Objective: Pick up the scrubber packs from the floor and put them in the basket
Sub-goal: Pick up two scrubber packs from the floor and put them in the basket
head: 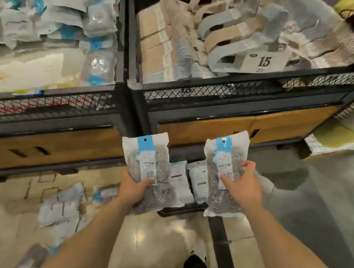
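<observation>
A scrubber pack upright in each of my hands, above the basket

More packs on the floor (pixel 62 206) at left; my left hand (pixel 132 188) clamps the left pack (pixel 146 163) by its lower end, long axis vertical, blue header up; the basket (pixel 179 212) with two packs inside lies between; my right hand (pixel 242 185) pinches the right pack (pixel 220 163), also header up; mesh display bins (pixel 224 90) stand behind

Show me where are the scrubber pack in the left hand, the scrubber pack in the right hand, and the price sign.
left scrubber pack (pixel 144 159): head view, on its white label.
right scrubber pack (pixel 222 159): head view, on its upper front.
price sign (pixel 263 62): head view, on the printed number.
</observation>
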`<state>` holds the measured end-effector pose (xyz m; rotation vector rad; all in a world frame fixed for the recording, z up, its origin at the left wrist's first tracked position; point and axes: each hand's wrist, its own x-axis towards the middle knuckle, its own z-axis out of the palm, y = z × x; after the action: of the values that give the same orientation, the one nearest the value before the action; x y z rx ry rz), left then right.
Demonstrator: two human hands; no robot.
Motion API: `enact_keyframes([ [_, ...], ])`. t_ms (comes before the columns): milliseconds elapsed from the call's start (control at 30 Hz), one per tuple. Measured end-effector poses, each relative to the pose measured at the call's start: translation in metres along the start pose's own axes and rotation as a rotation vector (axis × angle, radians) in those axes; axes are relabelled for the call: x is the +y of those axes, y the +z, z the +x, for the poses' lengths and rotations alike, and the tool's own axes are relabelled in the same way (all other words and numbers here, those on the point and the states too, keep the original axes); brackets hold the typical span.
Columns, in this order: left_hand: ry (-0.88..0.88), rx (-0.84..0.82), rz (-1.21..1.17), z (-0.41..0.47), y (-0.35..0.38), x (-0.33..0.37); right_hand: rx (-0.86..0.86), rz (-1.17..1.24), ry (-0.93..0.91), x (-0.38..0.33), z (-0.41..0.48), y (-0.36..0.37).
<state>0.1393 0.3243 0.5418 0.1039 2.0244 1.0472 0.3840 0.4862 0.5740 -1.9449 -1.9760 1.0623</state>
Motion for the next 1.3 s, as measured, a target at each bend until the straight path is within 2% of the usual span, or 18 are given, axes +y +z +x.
enact_keyframes([
  [100, -0.084, 0.015, -0.017, 0.012, 0.040, -0.017, -0.065, -0.098, 0.023, 0.018, 0.036, -0.005],
  [233, -0.119, 0.057, 0.058, 0.028, 0.078, -0.026, -0.131, -0.054, 0.080, 0.032, 0.077, 0.022],
  [367, -0.149, 0.110, 0.117, 0.085, 0.117, -0.053, -0.182, -0.047, 0.085, 0.059, 0.126, 0.080],
  [667, -0.251, 0.041, 0.031, 0.245, 0.201, -0.145, -0.187, -0.117, 0.102, 0.135, 0.241, 0.226],
  [900, -0.256, 0.007, 0.221, 0.293, 0.210, -0.191, -0.219, -0.099, 0.077, 0.165, 0.269, 0.286],
  [1100, -0.281, -0.042, 0.159, 0.314, 0.223, -0.214, -0.285, -0.075, 0.112, 0.172, 0.280, 0.304],
  [1200, -0.304, -0.074, 0.204, 0.314, 0.224, -0.218, -0.359, -0.160, 0.130, 0.172, 0.281, 0.304],
  [1300, -0.299, -0.130, 0.288, 0.309, 0.218, -0.213, -0.393, -0.391, 0.089, 0.168, 0.275, 0.300],
])
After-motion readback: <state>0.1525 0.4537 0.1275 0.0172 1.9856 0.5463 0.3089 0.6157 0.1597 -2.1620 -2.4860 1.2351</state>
